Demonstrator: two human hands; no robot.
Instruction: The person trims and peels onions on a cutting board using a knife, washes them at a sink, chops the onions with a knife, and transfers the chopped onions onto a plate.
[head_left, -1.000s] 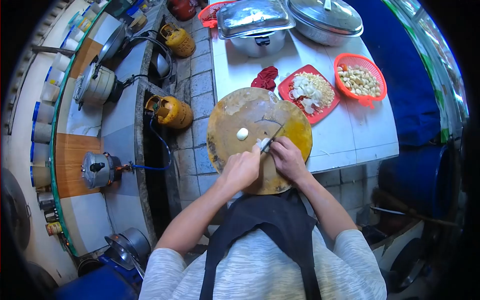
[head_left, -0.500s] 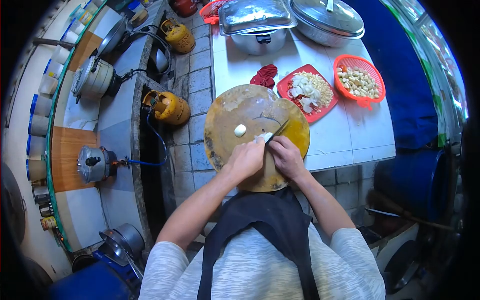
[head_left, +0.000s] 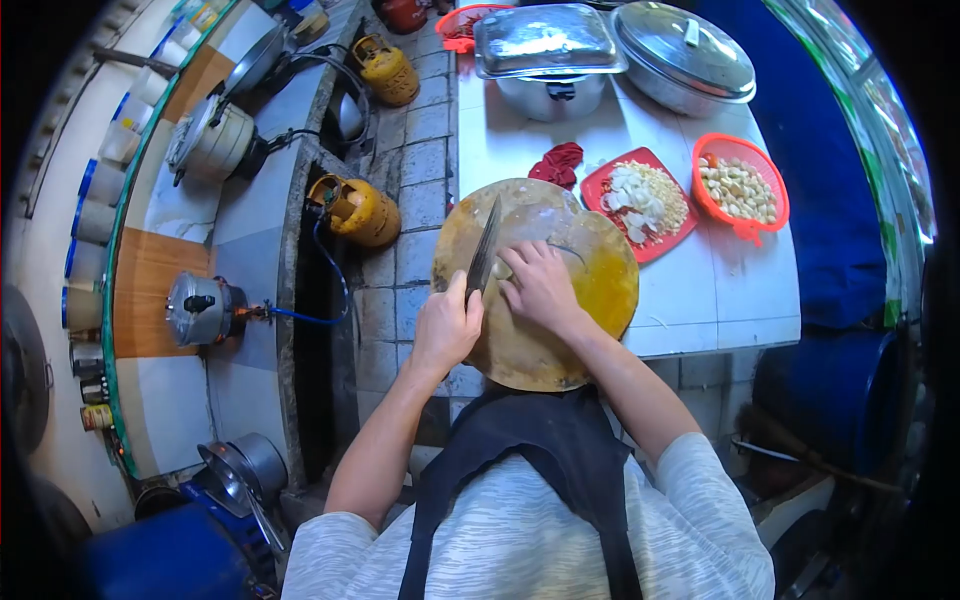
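My left hand [head_left: 448, 325] is closed round the handle of a kitchen knife [head_left: 485, 248], its dark blade pointing away over the round wooden chopping board [head_left: 600, 235]. Beside the blade, my right hand [head_left: 543, 287] has its fingertips and thumb around a small peeled white bulb [head_left: 501, 270], mostly covered by the fingers. Whether it is onion or garlic I cannot tell. Beyond the board lies a red plate [head_left: 672, 243] bearing white slices [head_left: 633, 194], finely chopped pale bits and some chopped red pieces.
An orange basket [head_left: 776, 180] of pale cloves stands right of the plate. A red cloth [head_left: 556, 165] lies behind the board. Lidded metal pots [head_left: 550, 95] fill the table's far end. Left, across the aisle, are yellow gas cylinders [head_left: 365, 213] and a pot on a lit burner [head_left: 200, 308].
My left hand has moved left with the knife, now pointing away instead of rightward. My right hand has shifted left onto the white bulb, which lay loose before. The view has shifted slightly.
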